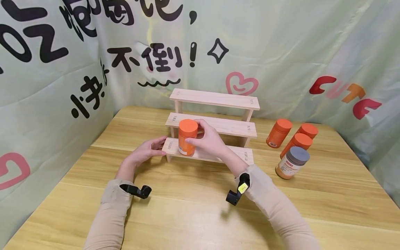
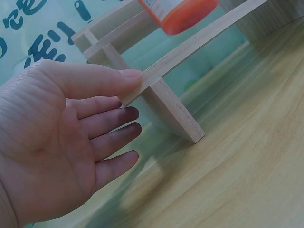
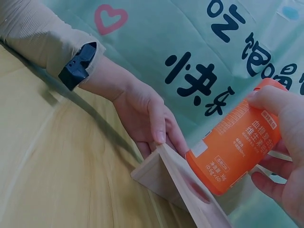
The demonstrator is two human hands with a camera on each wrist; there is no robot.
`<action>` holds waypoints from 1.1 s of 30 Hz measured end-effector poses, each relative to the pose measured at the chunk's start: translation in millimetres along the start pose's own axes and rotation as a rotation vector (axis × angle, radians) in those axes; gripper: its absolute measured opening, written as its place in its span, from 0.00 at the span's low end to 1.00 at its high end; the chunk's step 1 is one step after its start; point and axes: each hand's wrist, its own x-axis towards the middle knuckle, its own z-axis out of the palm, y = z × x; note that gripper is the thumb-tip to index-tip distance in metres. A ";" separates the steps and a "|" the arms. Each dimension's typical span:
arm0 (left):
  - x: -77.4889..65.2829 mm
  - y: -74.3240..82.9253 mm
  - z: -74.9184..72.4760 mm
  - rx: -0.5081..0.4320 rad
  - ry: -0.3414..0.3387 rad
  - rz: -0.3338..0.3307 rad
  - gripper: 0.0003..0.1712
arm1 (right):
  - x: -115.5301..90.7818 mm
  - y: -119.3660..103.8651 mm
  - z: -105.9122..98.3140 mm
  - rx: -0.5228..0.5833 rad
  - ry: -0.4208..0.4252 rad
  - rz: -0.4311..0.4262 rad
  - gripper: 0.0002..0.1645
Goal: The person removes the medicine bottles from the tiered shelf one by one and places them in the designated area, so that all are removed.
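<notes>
A three-step wooden display stand [image 1: 215,127] sits on the table. My right hand [image 1: 210,139] grips an orange bottle [image 1: 186,139] with an orange lid, thumb on the near side and fingers round the far side. The bottle is upright over the left part of the lowest step; in the left wrist view its base [image 2: 190,19] appears slightly above the board. My left hand [image 1: 146,151] pinches the left end of that lowest step, with the thumb [image 2: 107,81] on the board and the other fingers stretched out loosely beside and below it.
To the right of the stand, several bottles stand together on the table [image 1: 187,211]: orange ones [image 1: 279,133] with orange lids, and one jar [image 1: 292,162] with a grey lid and white label. A printed cloth [image 1: 281,41] hangs behind and along the left side.
</notes>
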 end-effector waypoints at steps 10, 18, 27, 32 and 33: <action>-0.1 0.0 0.6 -0.012 -0.002 0.003 0.43 | -8.2 9.2 -14.6 0.014 0.018 0.024 0.33; 0.1 0.3 0.3 -0.010 -0.009 0.009 0.43 | -18.7 14.9 -26.8 -0.003 0.039 0.027 0.33; 0.2 0.6 -0.6 -0.019 -0.017 0.017 0.43 | -33.2 18.4 -41.8 -0.030 0.049 0.047 0.33; 0.4 0.6 0.0 -0.025 -0.014 0.019 0.43 | -42.8 22.2 -49.7 -0.027 0.065 0.052 0.32; 0.3 0.5 0.0 -0.024 -0.014 0.019 0.42 | -44.7 22.9 -51.3 -0.030 0.070 0.052 0.32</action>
